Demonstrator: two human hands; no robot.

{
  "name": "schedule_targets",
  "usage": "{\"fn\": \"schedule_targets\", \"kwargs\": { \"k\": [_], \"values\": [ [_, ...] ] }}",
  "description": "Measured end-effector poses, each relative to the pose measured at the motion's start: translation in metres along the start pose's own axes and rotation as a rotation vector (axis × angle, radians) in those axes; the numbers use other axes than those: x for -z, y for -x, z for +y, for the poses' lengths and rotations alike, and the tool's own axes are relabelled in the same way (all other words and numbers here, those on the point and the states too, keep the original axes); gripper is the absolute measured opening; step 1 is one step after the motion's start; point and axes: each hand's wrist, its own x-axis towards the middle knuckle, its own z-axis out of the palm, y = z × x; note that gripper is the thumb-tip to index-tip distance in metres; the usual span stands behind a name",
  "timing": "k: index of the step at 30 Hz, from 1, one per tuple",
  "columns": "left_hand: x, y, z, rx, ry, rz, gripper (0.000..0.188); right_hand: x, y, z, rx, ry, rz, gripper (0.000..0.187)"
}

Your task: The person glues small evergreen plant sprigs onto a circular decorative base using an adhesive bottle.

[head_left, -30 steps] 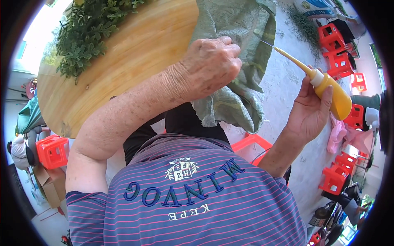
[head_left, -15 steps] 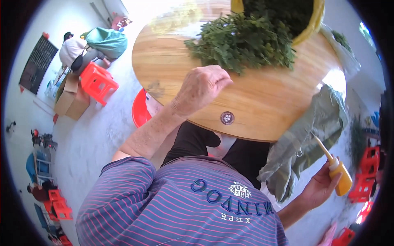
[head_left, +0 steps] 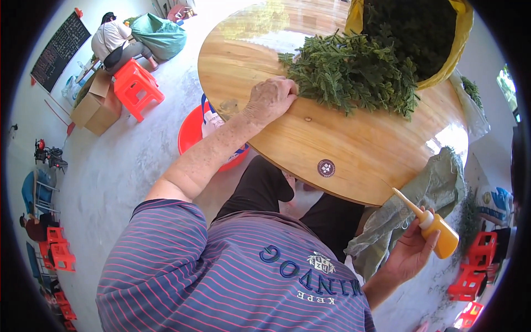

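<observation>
The yellow squeeze bottle is in the right hand, off the table's near right edge, its long tapered nozzle pointing up and left toward the tabletop. The right grip is wrapped around the bottle's body; whether the yellow belongs to the plastic or to its contents is unclear. The left hand is on the table beside the near left side of a pile of green leafy sprigs. Its grip is curled, fingers together, and I cannot tell whether anything is pinched inside.

Behind the pile, a yellow-rimmed container lies tipped with its mouth toward the person, holding more dark green sprigs. At the table's right edge, 1 clear plastic bag has greenery in it. Nearer, a grey-green woven sack drapes over the edge, its inside hidden.

Below the left forearm, a red basin contains pale pink and blue items. Farther left, 1 cardboard box stands with flaps raised, near a red stool where another person sits by a bulging teal sack.
</observation>
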Motion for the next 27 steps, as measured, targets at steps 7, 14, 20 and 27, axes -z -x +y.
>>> {"fn": "schedule_targets", "kwargs": {
  "k": [7, 14, 20, 27],
  "values": [
    [0.034, 0.007, 0.004, 0.143, 0.040, 0.101, 0.010, 0.002, -0.004, 0.002, -0.004, 0.062, 0.018, 0.044],
    [0.072, 0.005, 0.016, 0.074, 0.169, 0.272, 0.009, -0.002, 0.000, 0.008, -0.003, 0.084, 0.016, 0.042],
    [0.058, 0.005, 0.027, 0.009, 0.419, 0.235, 0.010, -0.005, 0.001, 0.012, -0.027, 0.088, 0.008, 0.040],
    [0.040, -0.033, 0.013, 0.001, 0.643, 0.089, 0.012, -0.004, -0.001, 0.020, -0.026, 0.095, 0.016, 0.039]
  ]
}}
